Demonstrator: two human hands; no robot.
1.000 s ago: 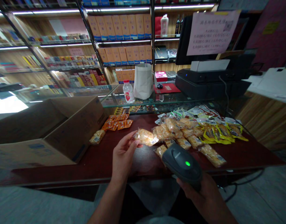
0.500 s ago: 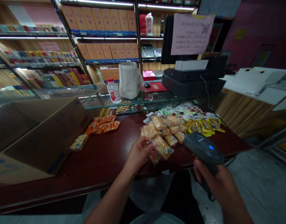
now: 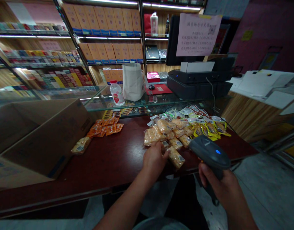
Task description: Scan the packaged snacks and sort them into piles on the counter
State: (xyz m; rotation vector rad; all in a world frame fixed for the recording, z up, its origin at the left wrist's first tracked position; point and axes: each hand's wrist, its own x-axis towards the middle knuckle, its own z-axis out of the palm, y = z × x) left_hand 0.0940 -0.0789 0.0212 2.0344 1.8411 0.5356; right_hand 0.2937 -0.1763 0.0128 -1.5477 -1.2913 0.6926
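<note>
My left hand (image 3: 154, 158) is at the near edge of a pile of clear-wrapped, pale golden snacks (image 3: 154, 133). Its fingers are curled, with the thumb against the left end of one wrapped snack (image 3: 177, 157) that has a barcode label; the fingertips are partly hidden. In my right hand (image 3: 220, 185) is a dark grey barcode scanner (image 3: 209, 151), gripped by its handle, with a blue light glowing on top. The scanner's head points left toward the snacks, and its front end is close to the pile.
Yellow-edged packets (image 3: 209, 127) lie behind the scanner. Orange sachets (image 3: 106, 127) and a single wrapped snack (image 3: 81, 146) lie beside an open cardboard box (image 3: 41, 137). A bottle (image 3: 117, 92) and white bag (image 3: 133, 82) stand on the glass counter, near a monitor (image 3: 173, 41).
My left hand has shifted right and slightly nearer, and the wrapped snack by its thumb has moved the same way. The scanner in my right hand has barely moved.
</note>
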